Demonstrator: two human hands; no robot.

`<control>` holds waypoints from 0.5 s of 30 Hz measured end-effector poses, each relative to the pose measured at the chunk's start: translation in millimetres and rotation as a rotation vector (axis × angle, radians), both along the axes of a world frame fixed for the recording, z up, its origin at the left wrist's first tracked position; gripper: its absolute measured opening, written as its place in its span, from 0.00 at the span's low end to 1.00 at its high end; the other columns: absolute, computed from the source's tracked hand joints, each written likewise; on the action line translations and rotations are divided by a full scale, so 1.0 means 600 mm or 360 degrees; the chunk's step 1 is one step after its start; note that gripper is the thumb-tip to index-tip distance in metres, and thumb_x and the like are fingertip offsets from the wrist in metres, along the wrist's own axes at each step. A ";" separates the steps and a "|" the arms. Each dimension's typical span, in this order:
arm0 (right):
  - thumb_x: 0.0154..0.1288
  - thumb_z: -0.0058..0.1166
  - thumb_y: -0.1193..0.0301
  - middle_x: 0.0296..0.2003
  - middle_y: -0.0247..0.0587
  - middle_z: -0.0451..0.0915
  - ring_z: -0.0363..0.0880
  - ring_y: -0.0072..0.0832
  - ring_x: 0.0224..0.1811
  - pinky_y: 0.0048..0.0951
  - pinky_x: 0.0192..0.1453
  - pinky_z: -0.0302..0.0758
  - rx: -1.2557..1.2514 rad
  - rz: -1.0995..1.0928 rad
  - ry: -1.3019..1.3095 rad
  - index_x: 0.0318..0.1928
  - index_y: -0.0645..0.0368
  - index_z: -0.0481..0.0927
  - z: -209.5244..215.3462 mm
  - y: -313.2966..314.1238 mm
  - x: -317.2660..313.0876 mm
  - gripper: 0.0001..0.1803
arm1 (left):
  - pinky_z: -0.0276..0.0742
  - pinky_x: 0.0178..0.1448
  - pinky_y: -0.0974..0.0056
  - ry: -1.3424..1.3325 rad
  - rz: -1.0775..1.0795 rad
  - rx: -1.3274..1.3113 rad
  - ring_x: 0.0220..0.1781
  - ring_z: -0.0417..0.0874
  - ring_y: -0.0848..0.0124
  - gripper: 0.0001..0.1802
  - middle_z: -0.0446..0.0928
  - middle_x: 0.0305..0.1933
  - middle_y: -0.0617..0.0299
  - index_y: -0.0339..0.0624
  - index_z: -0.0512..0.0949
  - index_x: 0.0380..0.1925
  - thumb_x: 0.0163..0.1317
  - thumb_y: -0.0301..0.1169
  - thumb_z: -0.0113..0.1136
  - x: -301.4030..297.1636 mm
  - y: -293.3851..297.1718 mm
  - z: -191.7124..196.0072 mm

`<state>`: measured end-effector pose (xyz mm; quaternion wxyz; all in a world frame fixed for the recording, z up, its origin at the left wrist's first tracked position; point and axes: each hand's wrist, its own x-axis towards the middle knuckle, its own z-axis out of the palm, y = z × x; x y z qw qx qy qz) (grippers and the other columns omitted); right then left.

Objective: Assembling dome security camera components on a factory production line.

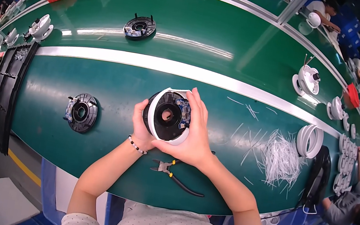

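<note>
Between my two hands, above the table's middle, is a round white housing (152,118) with a black disc (162,106) seated inside. A blue circuit board (185,113) shows along the disc's right side, and the disc has a hole at its centre. My left hand (141,124) wraps the left and lower side of the housing. My right hand (198,136) closes round its right side, fingers pointing up. Just below, side cutters (163,167) with black and yellow handles lie on the table, partly under my right forearm. A similar black disc with a circuit board (83,115) lies to the left.
Thin white plastic strips (280,157) lie heaped at the right, some scattered. White rings (309,141) stand beside them. A black divided tray (5,85) edges the left. Beyond the pale rail, a green belt (194,25) carries another black disc (140,27) and white housings (308,80).
</note>
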<state>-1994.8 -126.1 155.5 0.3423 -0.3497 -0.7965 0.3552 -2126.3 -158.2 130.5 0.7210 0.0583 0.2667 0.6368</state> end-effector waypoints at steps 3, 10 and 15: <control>0.26 0.69 0.56 0.59 0.62 0.46 0.47 0.53 0.61 0.47 0.60 0.53 0.0012 0.0018 -0.0031 0.60 0.64 0.47 0.000 0.005 0.002 0.60 | 0.70 0.52 0.61 0.0030 0.0028 0.0015 0.49 0.72 0.64 0.31 0.70 0.48 0.54 0.40 0.68 0.47 0.55 0.52 0.32 0.002 0.000 0.007; 0.26 0.68 0.61 0.61 0.58 0.46 0.47 0.55 0.61 0.48 0.58 0.52 0.0277 0.0174 -0.0111 0.60 0.62 0.50 0.014 0.002 0.010 0.57 | 0.68 0.54 0.58 -0.0320 -0.0154 0.0401 0.50 0.71 0.62 0.31 0.69 0.50 0.55 0.40 0.67 0.49 0.56 0.52 0.30 0.003 0.001 0.000; 0.26 0.68 0.59 0.59 0.58 0.50 0.49 0.53 0.60 0.47 0.57 0.54 0.0119 0.0117 -0.0089 0.60 0.66 0.48 -0.001 0.016 0.004 0.59 | 0.68 0.56 0.59 0.0042 -0.0056 0.0080 0.53 0.70 0.63 0.34 0.68 0.51 0.55 0.40 0.65 0.51 0.59 0.56 0.25 0.011 0.003 0.005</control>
